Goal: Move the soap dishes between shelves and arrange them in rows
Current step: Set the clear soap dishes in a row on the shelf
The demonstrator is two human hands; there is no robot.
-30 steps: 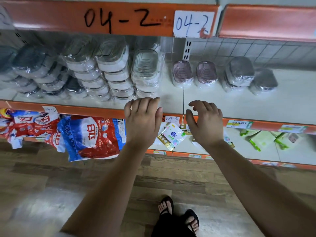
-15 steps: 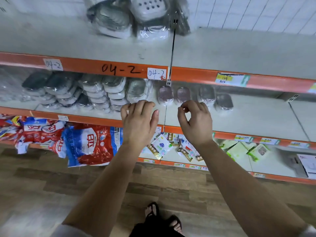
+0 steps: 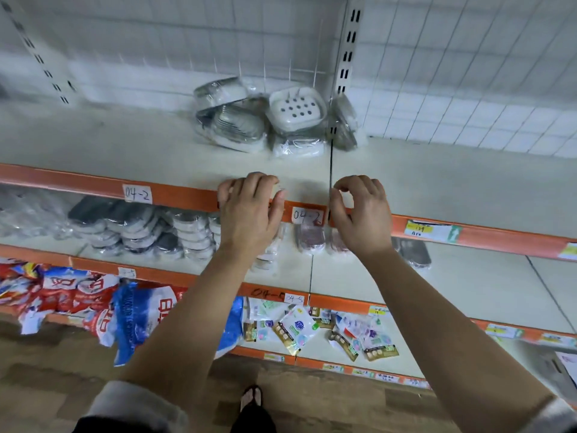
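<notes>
Soap dishes, upper shelf: a loose heap of plastic-wrapped soap dishes (image 3: pixel 249 120) at the far back of the upper shelf (image 3: pixel 109 145), just left of the slotted upright (image 3: pixel 346 57).
Lie of the heap: tumbled, not in rows; long axes point different ways. A white dish with drain holes (image 3: pixel 296 109) leans tilted, face toward the viewer.
Soap dishes, shelf below: overlapping stacked rows (image 3: pixel 131 226) on the left.
Left hand (image 3: pixel 249 210): empty, fingers loosely curled, over the near orange edge (image 3: pixel 93 182).
Right hand (image 3: pixel 362 214): empty, fingers curled, thumb close to forefinger, pinching nothing visible.
Key relation: the heap lies farther in, well apart from both hands. The left hand seems better lined up with its bulk.
</notes>
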